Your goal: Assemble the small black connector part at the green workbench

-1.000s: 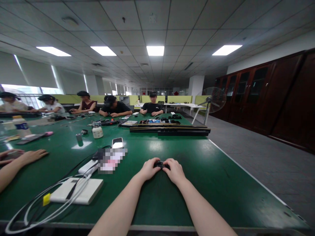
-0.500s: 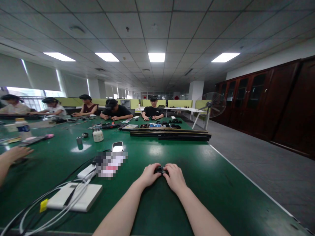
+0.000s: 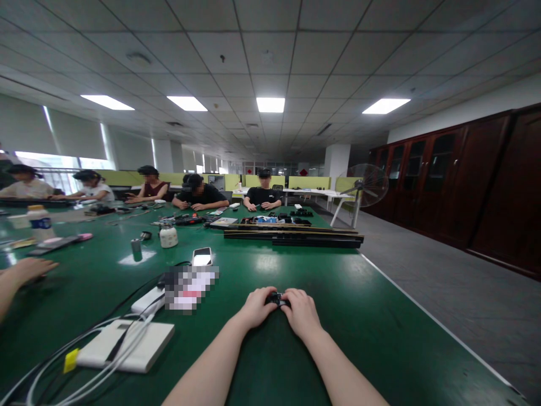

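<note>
Holding, left hand: left hand (image 3: 256, 308) curls its thumb and fingers narrowly onto the left side of a small dark piece (image 3: 278, 299).
Holding, right hand: right hand (image 3: 301, 310) closes in likewise on the right side; thumbs nearer the wearer, fingers on the far side.
Dark piece: between the two hands, at the fingertips, low over the green table (image 3: 359, 304); whether it touches the tabletop, cannot tell.
Long axis of piece: visible part runs roughly left to right, hand to hand; ends covered by fingers, so which way it points cannot be told.
Left of the forearms: white box (image 3: 147, 344) with white cables (image 3: 120, 361) looped across it; white block (image 3: 146, 301) just beyond.
Ahead, left: phone (image 3: 202, 257) lying flat; white jar (image 3: 168, 237) farther off.
Ahead, across: long black bars (image 3: 316, 242) lying sideways, well apart from the hands.
Far left: co-worker's hand (image 3: 31, 269) over the tabletop.
</note>
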`<state>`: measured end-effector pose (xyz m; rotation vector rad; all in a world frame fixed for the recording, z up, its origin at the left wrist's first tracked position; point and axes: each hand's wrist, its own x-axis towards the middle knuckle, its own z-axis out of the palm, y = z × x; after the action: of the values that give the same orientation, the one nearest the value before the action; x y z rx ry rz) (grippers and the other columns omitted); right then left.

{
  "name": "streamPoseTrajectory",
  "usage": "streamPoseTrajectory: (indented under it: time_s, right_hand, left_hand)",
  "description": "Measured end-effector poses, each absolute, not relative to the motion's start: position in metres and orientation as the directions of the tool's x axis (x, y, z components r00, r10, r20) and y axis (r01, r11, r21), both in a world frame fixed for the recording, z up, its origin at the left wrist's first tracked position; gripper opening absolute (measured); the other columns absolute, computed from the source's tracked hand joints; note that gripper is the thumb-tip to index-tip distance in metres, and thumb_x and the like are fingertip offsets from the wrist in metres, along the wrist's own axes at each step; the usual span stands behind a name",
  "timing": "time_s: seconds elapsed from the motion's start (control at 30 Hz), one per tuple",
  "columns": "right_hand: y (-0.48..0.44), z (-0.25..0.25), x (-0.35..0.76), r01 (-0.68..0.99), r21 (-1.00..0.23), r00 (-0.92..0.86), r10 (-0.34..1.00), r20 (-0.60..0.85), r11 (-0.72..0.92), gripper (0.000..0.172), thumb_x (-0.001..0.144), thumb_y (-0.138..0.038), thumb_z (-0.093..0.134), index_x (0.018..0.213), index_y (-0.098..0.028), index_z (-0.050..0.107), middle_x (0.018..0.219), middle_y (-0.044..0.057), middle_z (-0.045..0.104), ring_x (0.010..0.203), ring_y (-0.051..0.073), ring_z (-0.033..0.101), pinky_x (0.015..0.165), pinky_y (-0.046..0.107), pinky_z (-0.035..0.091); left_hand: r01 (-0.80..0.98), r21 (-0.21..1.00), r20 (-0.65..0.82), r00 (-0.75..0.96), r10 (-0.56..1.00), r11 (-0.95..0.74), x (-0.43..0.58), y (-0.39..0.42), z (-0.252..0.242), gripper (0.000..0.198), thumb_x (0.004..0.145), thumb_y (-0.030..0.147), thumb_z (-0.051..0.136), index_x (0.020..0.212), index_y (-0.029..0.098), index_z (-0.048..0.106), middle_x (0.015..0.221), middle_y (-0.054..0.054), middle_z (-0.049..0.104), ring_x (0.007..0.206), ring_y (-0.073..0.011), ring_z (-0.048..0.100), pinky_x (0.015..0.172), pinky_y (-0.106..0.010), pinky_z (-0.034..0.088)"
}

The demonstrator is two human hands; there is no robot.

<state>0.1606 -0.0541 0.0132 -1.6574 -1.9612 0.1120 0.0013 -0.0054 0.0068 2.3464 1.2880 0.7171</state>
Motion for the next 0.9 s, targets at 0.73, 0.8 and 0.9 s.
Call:
streamPoseTrajectory:
  time_s: [0.73, 0.8, 0.9]
  right_hand:
    - [-0.041, -0.002, 0.173, 0.685, -0.694, -0.002, 0.953, 0.304, 0.223, 0.034, 0.067, -0.021, 0.058, 0.101, -0.025, 0.059, 0.104, 0.002, 0.066, 0.1, 0.019, 0.059, 0.091, 0.035, 0.043]
    - [-0.041, -0.002, 0.173, 0.679, -0.699, -0.002, 0.953, 0.303, 0.224, 0.033, 0.067, -0.022, 0.059, 0.1, -0.025, 0.06, 0.102, 0.002, 0.066, 0.098, 0.019, 0.06, 0.09, 0.034, 0.043]
    - [-0.041, -0.003, 0.174, 0.681, -0.697, -0.005, 0.954, 0.3, 0.223, 0.032, 0.067, -0.022, 0.059, 0.099, -0.025, 0.06, 0.102, 0.001, 0.066, 0.098, 0.019, 0.06, 0.09, 0.034, 0.043]
  left_hand:
    - [0.655, 0.542, 0.28, 0.449, 0.849, -0.526, -0.001, -0.003, 0.0, 0.045, 0.076, 0.033, 0.057, 0.119, 0.019, 0.053, 0.118, -0.009, 0.059, 0.11, -0.0253, 0.052, 0.096, -0.036, 0.039]
    - [0.651, 0.551, 0.279, 0.447, 0.85, -0.523, -0.001, -0.003, 0.001, 0.043, 0.076, 0.032, 0.058, 0.117, 0.019, 0.055, 0.116, -0.008, 0.06, 0.108, -0.0249, 0.053, 0.094, -0.035, 0.041]
    - [0.643, 0.562, 0.279, 0.444, 0.851, -0.52, -0.001, -0.003, 0.001, 0.045, 0.074, 0.032, 0.058, 0.117, 0.019, 0.055, 0.115, -0.008, 0.06, 0.107, -0.0245, 0.054, 0.094, -0.035, 0.042]
